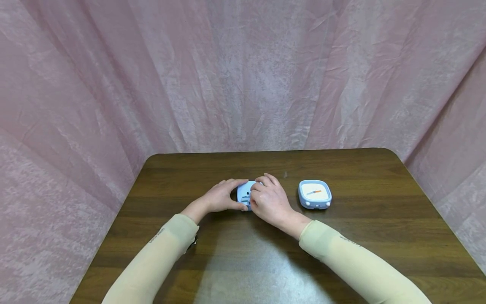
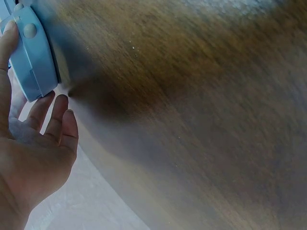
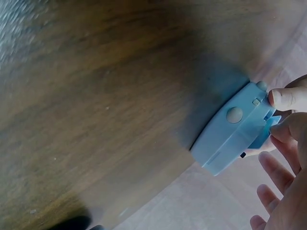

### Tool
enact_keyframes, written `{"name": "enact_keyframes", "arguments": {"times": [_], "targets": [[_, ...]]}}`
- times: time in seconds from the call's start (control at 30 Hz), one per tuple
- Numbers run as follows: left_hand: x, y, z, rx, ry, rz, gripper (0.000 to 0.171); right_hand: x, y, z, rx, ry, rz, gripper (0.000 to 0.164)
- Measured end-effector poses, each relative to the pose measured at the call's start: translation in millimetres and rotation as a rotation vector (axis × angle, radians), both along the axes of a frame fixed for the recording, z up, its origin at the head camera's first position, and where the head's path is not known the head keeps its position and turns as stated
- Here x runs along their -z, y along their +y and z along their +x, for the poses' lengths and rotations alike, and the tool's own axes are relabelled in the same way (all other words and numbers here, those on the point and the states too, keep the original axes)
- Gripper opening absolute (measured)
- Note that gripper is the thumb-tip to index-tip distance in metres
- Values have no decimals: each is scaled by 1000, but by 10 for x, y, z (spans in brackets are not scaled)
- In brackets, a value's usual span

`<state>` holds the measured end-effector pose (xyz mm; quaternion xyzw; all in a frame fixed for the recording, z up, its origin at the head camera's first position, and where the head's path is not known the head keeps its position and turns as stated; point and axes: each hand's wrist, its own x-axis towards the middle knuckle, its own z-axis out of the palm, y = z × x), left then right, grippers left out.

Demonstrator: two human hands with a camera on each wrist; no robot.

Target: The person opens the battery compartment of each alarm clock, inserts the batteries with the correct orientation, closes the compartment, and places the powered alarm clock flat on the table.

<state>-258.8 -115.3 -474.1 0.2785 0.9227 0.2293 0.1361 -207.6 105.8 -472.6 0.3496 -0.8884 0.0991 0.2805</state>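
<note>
A light blue alarm clock (image 1: 243,192) stands or lies back side up on the table, its back showing small dark fittings and a recess. My left hand (image 1: 222,196) grips its left side, thumb at the near edge and fingers at the far edge; the left wrist view shows the thumb (image 2: 8,40) beside a round foot. Over the clock's right part bends my right hand (image 1: 268,202). In the right wrist view its fingertips pinch a small blue battery cover (image 3: 263,134), tilted up from the clock's back. The right hand hides part of the clock from above.
A second blue alarm clock (image 1: 314,194), with a white face and an orange hand, rests face up to the right of my right hand. Both are on a brown wooden table (image 1: 364,181) with rounded far corners. Pink curtains (image 1: 243,84) hang behind it.
</note>
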Motion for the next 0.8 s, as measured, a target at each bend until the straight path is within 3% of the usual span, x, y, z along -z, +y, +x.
{"name": "enact_keyframes", "arguments": {"times": [0.37,0.8], "targets": [[10,-7,3,2,-8,2,99,35,-2,-19,4,45,-15,12],[4,0,8,-8,-15,-13,98,54,3,-30,19,30,1,11]]}}
